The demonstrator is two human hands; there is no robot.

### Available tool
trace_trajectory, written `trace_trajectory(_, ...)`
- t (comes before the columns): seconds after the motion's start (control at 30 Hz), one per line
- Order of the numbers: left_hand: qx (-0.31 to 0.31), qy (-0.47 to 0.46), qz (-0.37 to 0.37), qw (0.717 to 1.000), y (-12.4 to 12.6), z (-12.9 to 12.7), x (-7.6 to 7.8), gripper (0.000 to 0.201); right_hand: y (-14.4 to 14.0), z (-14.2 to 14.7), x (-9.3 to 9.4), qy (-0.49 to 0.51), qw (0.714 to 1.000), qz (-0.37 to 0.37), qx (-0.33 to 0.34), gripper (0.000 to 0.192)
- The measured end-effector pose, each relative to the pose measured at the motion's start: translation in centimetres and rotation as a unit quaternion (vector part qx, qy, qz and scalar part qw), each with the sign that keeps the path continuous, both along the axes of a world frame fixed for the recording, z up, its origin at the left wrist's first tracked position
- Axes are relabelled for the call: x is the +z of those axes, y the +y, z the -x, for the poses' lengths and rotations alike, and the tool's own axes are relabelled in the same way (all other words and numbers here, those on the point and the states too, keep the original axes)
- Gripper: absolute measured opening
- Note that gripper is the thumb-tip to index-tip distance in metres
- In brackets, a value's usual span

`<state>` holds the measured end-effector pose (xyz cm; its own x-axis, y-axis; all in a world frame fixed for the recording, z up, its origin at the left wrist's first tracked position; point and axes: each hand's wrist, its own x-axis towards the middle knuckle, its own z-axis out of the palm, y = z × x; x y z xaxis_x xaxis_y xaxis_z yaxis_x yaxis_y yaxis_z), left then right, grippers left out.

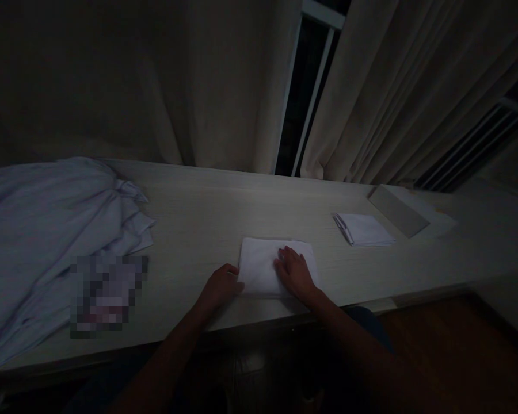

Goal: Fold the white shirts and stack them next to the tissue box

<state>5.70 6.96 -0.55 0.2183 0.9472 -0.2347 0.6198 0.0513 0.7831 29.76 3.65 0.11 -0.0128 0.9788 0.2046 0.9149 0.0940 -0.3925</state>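
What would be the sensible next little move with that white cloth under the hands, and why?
Probably press it flat. The folded white cloth lies squared near the table edge, right hand flat on top, left hand at its left edge.

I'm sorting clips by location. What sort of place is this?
Probably a dim bedroom or hotel room. A long pale counter runs under full-length curtains and a dark window, heaped linen lies at one end, and both hands press a folded white cloth.
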Motion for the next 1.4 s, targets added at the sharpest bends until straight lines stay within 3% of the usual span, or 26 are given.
trace_trajectory(0.17, -0.045, 0.144, -0.057, 0.987, 0.0, -0.7, -0.2, 0.034, 0.1, -1.3, -0.2, -0.059, 0.998, 0.005, -0.023, 0.051)
trace_trajectory(0.37, -0.078, 0.185, -0.056, 0.978, 0.2, -0.3, -1.1, 0.041, -1.2, -2.1, -1.6, -0.116, 0.993, 0.011, -0.03, 0.063)
trace_trajectory(0.5, -0.09, 0.195, -0.072, 0.974, -0.1, -0.1, 0.4, 0.033, -1.9, -1.5, -2.5, -0.142, 0.99, -0.002, -0.021, 0.064)
trace_trajectory(0.57, -0.035, 0.178, -0.15, 0.972, -0.5, -0.7, 1.7, 0.025, -1.9, -1.3, -2.7, -0.146, 0.989, -0.002, -0.025, 0.065)
trace_trajectory(0.67, 0.046, 0.113, -0.32, 0.94, -1.3, -2.9, 3.4, 0.015, -1.8, -1.1, -2.6, -0.153, 0.988, -0.004, -0.023, 0.066)
trace_trajectory(0.77, -0.034, 0.055, -0.404, 0.913, -1.8, -6.0, 3.5, 0.023, -1.8, -1.2, -2.5, -0.165, 0.986, -0.012, -0.017, 0.066)
trace_trajectory(0.87, -0.148, 0.097, -0.394, 0.902, -1.5, -8.0, 1.9, 0.045, -1.9, -1.2, -2.5, -0.177, 0.984, -0.01, -0.008, 0.065)
trace_trajectory(0.93, -0.169, 0.162, -0.365, 0.901, -1.1, -8.3, 0.4, 0.055, -2.0, -1.3, -2.4, -0.181, 0.983, -0.007, -0.003, 0.065)
trace_trajectory(1.1, -0.133, 0.254, -0.309, 0.907, -0.8, -7.3, -2.1, 0.074, -1.9, -1.2, -2.4, -0.171, 0.985, -0.005, -0.009, 0.068)
trace_trajectory(1.27, -0.105, 0.279, -0.302, 0.906, -1.4, -7.2, -2.2, 0.086, -1.8, -1.1, -2.4, -0.15, 0.989, 0.007, -0.009, 0.069)
trace_trajectory(1.4, -0.098, 0.289, -0.3, 0.904, -1.7, -7.3, -2.0, 0.073, -1.6, -1.0, -1.9, -0.129, 0.991, 0.016, -0.008, 0.065)
